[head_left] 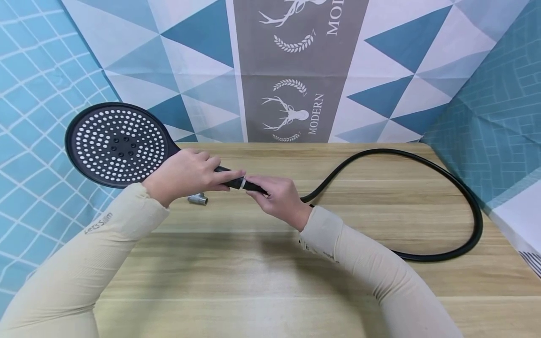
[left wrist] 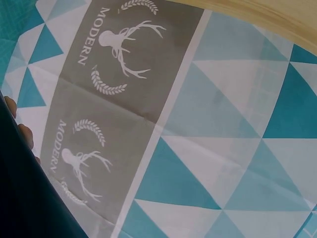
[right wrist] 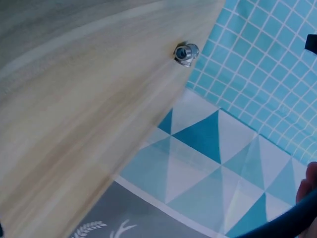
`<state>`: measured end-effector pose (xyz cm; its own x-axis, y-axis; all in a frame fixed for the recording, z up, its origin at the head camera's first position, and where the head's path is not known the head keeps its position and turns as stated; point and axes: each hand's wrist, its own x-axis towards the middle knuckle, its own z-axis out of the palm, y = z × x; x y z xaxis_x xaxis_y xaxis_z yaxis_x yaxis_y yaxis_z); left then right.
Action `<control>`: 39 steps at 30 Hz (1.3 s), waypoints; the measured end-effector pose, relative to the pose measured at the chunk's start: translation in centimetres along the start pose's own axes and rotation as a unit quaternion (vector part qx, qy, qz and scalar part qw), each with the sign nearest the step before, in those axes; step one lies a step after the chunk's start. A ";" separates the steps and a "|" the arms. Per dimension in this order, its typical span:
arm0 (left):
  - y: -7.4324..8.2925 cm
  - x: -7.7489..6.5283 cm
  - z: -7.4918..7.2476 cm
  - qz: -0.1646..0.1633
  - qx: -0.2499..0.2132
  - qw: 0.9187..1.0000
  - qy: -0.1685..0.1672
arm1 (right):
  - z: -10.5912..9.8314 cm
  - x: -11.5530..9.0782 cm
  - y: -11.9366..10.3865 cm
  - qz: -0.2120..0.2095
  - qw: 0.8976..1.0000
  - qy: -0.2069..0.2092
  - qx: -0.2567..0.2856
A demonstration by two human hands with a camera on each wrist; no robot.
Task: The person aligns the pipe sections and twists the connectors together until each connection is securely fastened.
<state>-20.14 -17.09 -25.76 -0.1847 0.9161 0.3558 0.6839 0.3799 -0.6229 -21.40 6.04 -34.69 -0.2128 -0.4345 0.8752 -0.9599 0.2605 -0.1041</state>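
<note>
A round black shower head (head_left: pixel 120 145) with white nozzles is held up at the left, its face toward the head camera. My left hand (head_left: pixel 190 173) grips its handle, the index finger lying along it toward the joint. At the handle's end, past a pale ring, my right hand (head_left: pixel 276 195) pinches the black hose end (head_left: pixel 255 188). Hose end and handle meet in line; whether they are threaded together I cannot tell. From my right hand the black hose (head_left: pixel 477 220) loops over the table. In the left wrist view only fingertips (left wrist: pixel 26 136) show beside a dark shape.
A small chrome fitting (head_left: pixel 197 199) lies on the wooden table (head_left: pixel 270 281) behind my left hand. Patterned cloth (head_left: pixel 291 108) hangs along the table's back edge. Blue tiled-pattern cloth (head_left: pixel 34 117) covers the left side, and a teal cloth (head_left: pixel 498 117) the right.
</note>
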 end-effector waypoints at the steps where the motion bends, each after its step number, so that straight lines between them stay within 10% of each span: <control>1: 0.0 0.0 0.0 -0.001 0.001 1.000 0.000 | 0.0 -0.1 0.0 0.015 1.000 0.003 0.020; 6: -0.1 0.2 -0.3 0.000 0.021 1.000 0.003 | -0.3 -0.3 -0.3 0.118 0.987 0.021 0.110; 14: -0.3 0.1 -0.7 0.006 0.031 0.999 0.005 | -0.4 0.6 -1.3 0.292 0.936 0.007 0.195; 27: -0.2 0.1 -0.5 0.013 0.044 0.999 0.002 | -0.5 0.7 -1.0 0.207 0.971 -0.023 0.116; 39: -0.1 -0.1 -0.6 0.003 0.037 0.999 0.000 | -0.5 1.0 -0.9 0.193 0.977 -0.040 0.076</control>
<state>-19.77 -17.33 -25.27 -0.1797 0.9187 0.3518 0.6303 0.3821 -0.6758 -20.63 5.80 -33.46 -0.5730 -0.3973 0.7168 -0.8195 0.2898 -0.4945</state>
